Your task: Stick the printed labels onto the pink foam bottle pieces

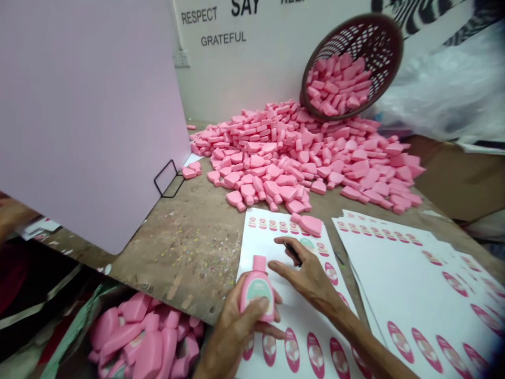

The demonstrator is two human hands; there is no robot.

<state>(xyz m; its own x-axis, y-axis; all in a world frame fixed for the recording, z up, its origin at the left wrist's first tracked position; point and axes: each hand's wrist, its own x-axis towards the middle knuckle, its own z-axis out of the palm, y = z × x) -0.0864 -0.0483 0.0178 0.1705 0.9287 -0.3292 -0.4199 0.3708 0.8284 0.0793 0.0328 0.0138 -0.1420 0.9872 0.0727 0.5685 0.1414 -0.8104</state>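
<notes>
My left hand (240,321) is wrapped round a small pink bottle (259,263), held upright over a sticker sheet (252,247). The thumb presses on the bottle's pale green label (256,289). Just right of the bottle is my right hand (303,268), its thumb and forefinger apart. A thin black tool (292,251) is tucked in its curled fingers; its kind is not clear. The white sheet under both hands carries rows of pink stickers. Another pink bottle (311,225) lies on its far edge.
Pink bottles (272,142) form a large heap at the back, below a tipped brown basket (389,52). More sticker sheets (379,263) lie to the right. A pink partition (98,116) stands left; another person's hand (16,213) shows there. A bag of bottles (145,337) sits below the table edge.
</notes>
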